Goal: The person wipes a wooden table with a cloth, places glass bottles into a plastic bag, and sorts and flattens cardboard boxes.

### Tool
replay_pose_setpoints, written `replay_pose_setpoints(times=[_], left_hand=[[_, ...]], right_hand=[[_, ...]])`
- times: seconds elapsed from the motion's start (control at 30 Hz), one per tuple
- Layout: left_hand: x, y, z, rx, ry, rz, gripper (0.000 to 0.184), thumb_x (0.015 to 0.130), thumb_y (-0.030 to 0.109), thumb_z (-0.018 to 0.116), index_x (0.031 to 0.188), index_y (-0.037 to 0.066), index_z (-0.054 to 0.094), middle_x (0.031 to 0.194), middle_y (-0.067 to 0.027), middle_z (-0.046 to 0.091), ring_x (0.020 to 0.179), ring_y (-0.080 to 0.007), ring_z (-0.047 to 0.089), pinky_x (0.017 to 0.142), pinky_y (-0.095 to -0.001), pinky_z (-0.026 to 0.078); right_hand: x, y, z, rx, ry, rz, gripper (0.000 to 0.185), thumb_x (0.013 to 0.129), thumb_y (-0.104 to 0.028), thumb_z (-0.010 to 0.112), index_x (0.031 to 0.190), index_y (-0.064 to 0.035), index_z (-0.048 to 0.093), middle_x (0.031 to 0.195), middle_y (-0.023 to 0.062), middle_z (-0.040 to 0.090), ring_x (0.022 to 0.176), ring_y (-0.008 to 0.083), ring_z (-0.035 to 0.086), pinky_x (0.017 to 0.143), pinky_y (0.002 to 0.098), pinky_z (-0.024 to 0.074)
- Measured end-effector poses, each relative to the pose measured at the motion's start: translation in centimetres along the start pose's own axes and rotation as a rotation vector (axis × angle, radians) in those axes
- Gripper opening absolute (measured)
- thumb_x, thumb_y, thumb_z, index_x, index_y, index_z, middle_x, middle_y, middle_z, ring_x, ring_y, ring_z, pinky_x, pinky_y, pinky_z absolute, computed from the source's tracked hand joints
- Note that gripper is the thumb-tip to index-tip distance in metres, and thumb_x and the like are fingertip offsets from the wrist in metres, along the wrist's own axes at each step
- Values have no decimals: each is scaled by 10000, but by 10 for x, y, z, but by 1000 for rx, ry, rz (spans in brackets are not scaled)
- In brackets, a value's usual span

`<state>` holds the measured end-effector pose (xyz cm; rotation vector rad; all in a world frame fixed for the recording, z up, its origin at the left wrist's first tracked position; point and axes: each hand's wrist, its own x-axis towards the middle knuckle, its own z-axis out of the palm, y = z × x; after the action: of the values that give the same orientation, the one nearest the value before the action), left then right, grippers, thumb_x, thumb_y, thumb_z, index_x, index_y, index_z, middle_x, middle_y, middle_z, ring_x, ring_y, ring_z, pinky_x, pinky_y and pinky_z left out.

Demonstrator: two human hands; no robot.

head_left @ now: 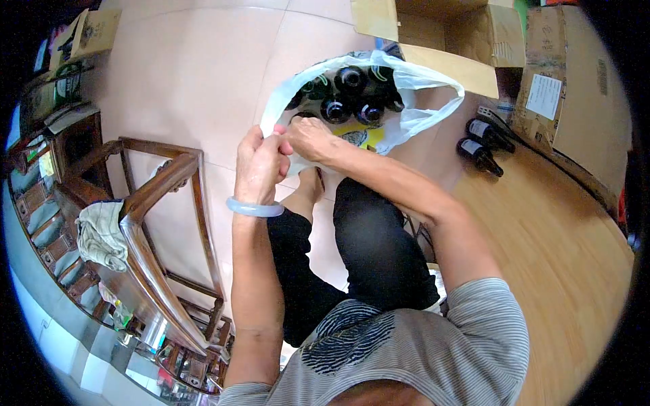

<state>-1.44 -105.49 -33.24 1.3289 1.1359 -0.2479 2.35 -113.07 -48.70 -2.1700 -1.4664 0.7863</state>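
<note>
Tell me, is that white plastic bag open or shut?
Open: the white plastic bag has its mouth spread into a wide loop, and several dark bottles show inside it.

The bag (pixel 414 76) sits on the floor (pixel 183 54) at upper centre, bottles (pixel 351 79) inside it. The left hand (pixel 265 157) is at its left rim; the right hand (pixel 311 138) is just right of that, at the bag's lower-left edge. An open box (pixel 450 69) stands behind, upper right. Two loose bottles (pixel 478 154) lie right of the bag, before a carton (pixel 588 81). Furniture (pixel 162 177) fills the left, a cloth (pixel 101 233) draped on it.
</note>
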Motion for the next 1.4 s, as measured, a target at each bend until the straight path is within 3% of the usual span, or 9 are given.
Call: replay_pose_setpoints(times=[0.23, 0.33, 0.5, 0.67, 0.73, 0.8, 0.87, 1.1, 1.4], left_hand=[[5, 5, -15, -253, -1, 38, 150, 798, 90, 485, 933, 23, 495, 625, -22, 484, 386, -54, 343, 320, -180, 218], [9, 9, -14, -222, 138, 89, 161, 807, 164, 571, 710, 77, 478, 565, 4, 458, 360, -44, 340, 315, -177, 227], [15, 12, -12, -224, 114, 103, 149, 821, 190, 580, 836, 62, 507, 615, 6, 484, 391, -49, 363, 333, -179, 255], [15, 8, -1, -89, 54, 125, 178, 832, 196, 571, 912, 53, 502, 689, -9, 495, 483, -60, 429, 384, -187, 323], [15, 6, -3, -90, -8, 120, 191, 822, 183, 589, 941, 61, 503, 719, -9, 503, 521, -69, 449, 406, -191, 344], [14, 5, -5, -123, -19, 121, 246, 811, 156, 596, 1004, 40, 497, 734, -27, 511, 566, -85, 467, 452, -198, 373], [13, 6, -4, -78, -5, 120, 308, 818, 97, 534, 1110, 28, 463, 734, -54, 532, 605, -108, 489, 499, -223, 396], [4, 2, -6, 232, -93, 173, 389, 848, 60, 440, 1228, 37, 357, 667, -47, 509, 547, -122, 529, 512, -262, 455], [9, -7, -3, 443, -107, 181, 379, 874, 76, 354, 1243, 22, 286, 688, -70, 511, 531, -145, 557, 487, -289, 466]], right_hand=[[9, 11, 19, 19, -15, 85, 149, 700, -106, 547, 776, -32, 652, 821, 182, 623, 814, 321, 623, 686, 391, 518], [-2, 15, 13, 30, 43, 170, 151, 719, -124, 571, 795, -13, 639, 798, 191, 615, 796, 324, 618, 680, 399, 508], [-122, 40, -46, 619, 726, 173, 155, 787, -135, 598, 863, -6, 638, 812, 136, 634, 714, 248, 619, 631, 328, 495], [-319, 147, -18, -404, 710, 865, 328, 737, -119, 630, 1048, -42, 560, 1017, 170, 549, 958, 304, 523, 812, 406, 419], [-367, 168, -20, -329, 479, 1283, 432, 767, -238, 608, 1129, -27, 503, 1198, 226, 468, 1108, 378, 438, 939, 448, 344], [-406, 199, -12, -187, 250, 1374, 454, 771, -247, 610, 1157, -46, 484, 1192, 237, 466, 1105, 377, 437, 941, 453, 342], [-430, 227, 20, -149, 474, 1184, 391, 747, -218, 658, 963, 82, 534, 948, 266, 551, 892, 394, 535, 773, 431, 419], [-419, 220, 39, -239, 458, 1147, 289, 767, -247, 629, 785, 38, 583, 714, 244, 580, 686, 377, 579, 625, 427, 446], [-320, -13, -190, 321, 766, 934, 222, 757, -229, 645, 833, -20, 656, 592, 41, 600, 554, 104, 542, 519, 241, 410]])
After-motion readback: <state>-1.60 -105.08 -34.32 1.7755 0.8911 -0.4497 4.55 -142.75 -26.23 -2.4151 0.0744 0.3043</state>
